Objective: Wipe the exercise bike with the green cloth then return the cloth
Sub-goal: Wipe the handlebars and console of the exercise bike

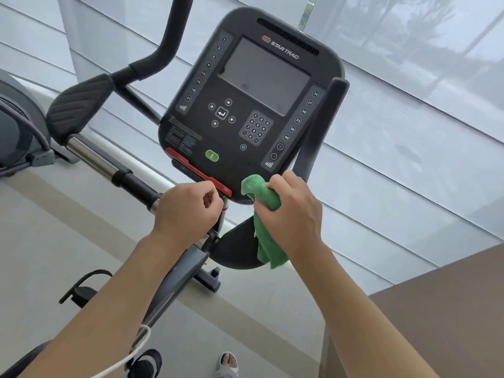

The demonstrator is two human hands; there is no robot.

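The right hand (293,211) is gripping the green cloth (263,214), fingers curled round it, against the console (245,105) lower edge. The left hand (188,211) is hovering just left, fingers curled, holding nothing.

Fuzzy green cloth (266,211), matt plastic console (245,105)

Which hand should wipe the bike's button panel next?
The right hand, I'd say. Its fingers already grip the green cloth at the bottom edge of the console. The left hand holds no cloth.
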